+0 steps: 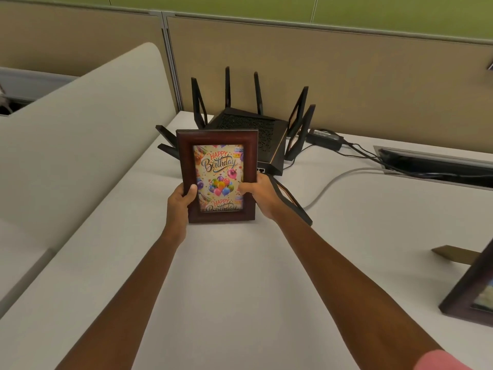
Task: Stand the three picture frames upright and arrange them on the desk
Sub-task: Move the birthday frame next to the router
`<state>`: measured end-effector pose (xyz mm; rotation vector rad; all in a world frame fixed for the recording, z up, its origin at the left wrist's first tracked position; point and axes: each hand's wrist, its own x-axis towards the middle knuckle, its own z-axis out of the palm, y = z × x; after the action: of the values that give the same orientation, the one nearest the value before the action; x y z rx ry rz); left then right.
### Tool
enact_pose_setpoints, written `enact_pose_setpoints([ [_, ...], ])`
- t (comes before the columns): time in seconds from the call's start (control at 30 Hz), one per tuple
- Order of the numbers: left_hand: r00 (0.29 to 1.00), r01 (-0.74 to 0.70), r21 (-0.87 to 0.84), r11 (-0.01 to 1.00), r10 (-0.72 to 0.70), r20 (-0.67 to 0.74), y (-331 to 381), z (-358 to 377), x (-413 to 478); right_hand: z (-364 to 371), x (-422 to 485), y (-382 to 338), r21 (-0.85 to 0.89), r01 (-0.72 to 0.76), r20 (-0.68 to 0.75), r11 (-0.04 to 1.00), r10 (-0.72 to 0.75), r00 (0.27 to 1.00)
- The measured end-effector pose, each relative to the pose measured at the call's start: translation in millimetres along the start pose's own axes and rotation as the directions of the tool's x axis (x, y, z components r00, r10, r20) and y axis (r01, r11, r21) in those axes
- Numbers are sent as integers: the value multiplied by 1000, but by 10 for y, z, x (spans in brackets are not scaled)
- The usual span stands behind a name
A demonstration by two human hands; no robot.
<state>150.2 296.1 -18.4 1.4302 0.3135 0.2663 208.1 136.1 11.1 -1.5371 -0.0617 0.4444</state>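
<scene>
Both hands grip one picture frame: my left hand (182, 198) closes on its left edge with the thumb lying over the front moulding, and my right hand (257, 192) closes on its right edge, the thumb pressed on the front near the glass. This dark wooden frame (217, 176) stands upright in portrait position, with its bottom edge on or just above the white desk (240, 289); I cannot tell if it really touches. It shows a card with "Happy Birthday" and balloons. Directly behind it sits a black router (250, 132) with many antennas standing up, and two of these antennas come out past the left edge of the frame, one more lies low just beside my right wrist. So behind the frame the room is narrow. A power adapter (324, 138) and its cables run to the right toward a cable slot (432, 161) in the desk. On the left, the desk ends against a cream rounded divider (80, 134), near the frame's left side. In front of the frame, between my two forearms and toward me, the desk surface is wide and free. At the right border of the view I see the corner of a second frame (472, 292), tilted, well apart from the first.
</scene>
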Motion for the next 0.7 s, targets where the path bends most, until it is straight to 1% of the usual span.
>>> enact_pose_setpoints([
  [0.3,999,-34,-13,999,33,-33,-81,31,42,-32,128,29,4,-14,18,1000,14,1000],
  [0.57,999,-37,22,999,38,-21,-108,-1,-7,-26,98,33,0,-31,35,1000,31,999],
  [0.7,994,-55,65,996,61,-93,-104,48,-81,-32,44,34,-61,-1,39,998,3,999],
])
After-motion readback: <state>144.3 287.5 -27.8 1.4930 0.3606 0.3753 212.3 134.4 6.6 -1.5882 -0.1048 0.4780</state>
